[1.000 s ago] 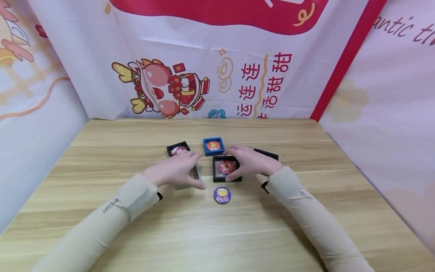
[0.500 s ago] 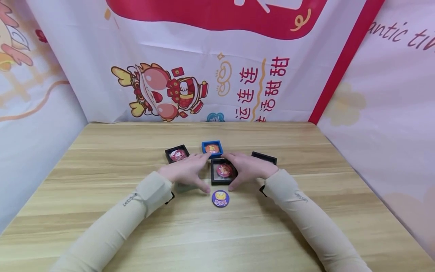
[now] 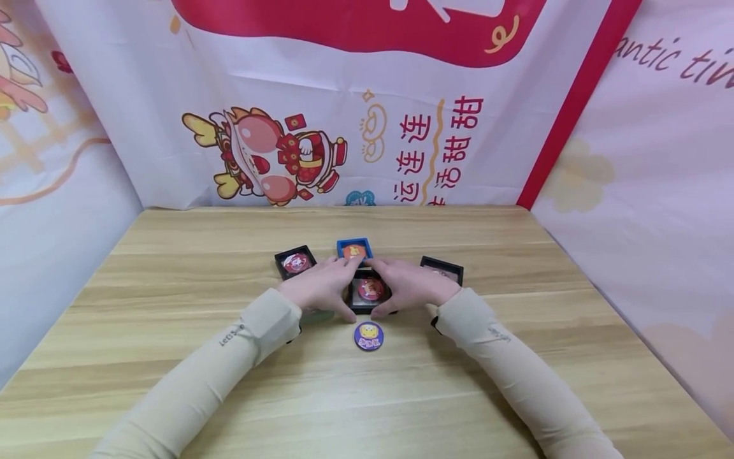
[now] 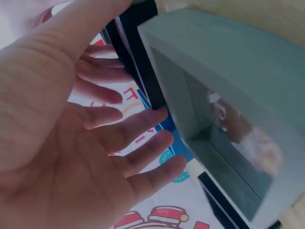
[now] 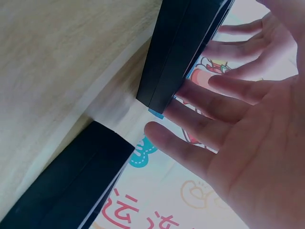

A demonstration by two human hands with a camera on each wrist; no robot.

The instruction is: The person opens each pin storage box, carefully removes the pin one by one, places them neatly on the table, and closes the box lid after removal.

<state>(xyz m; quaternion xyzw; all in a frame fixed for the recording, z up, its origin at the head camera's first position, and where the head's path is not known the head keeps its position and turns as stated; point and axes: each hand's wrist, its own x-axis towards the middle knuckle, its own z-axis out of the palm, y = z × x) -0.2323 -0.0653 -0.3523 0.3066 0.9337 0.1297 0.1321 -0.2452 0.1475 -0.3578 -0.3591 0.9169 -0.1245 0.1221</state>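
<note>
My left hand (image 3: 325, 285) and right hand (image 3: 411, 284) sit at the two sides of a black frame box (image 3: 362, 310) with a round red badge (image 3: 371, 289) inside. Both thumbs are at the box's near edge, and the other fingers reach past its far corners. In the wrist views the fingers are extended, with left fingertips right at the black box's corner. A grey-green frame box (image 4: 219, 52) stands under the left hand, mostly hidden in the head view. Just in front of the middle box lies a purple round badge (image 3: 368, 336).
Behind the hands is a blue frame box (image 3: 354, 241) with an orange badge. Another black box (image 3: 280, 266), holding a red-and-white badge, lies to the left, and a further black box (image 3: 443, 262) to the right. A printed cloth (image 3: 258, 64) hangs behind the wooden table (image 3: 367, 408).
The left hand has moved right, from over the grey-green box to the middle black box. The right hand has shifted slightly and stays by that box. The head view has tilted and shifted a little.
</note>
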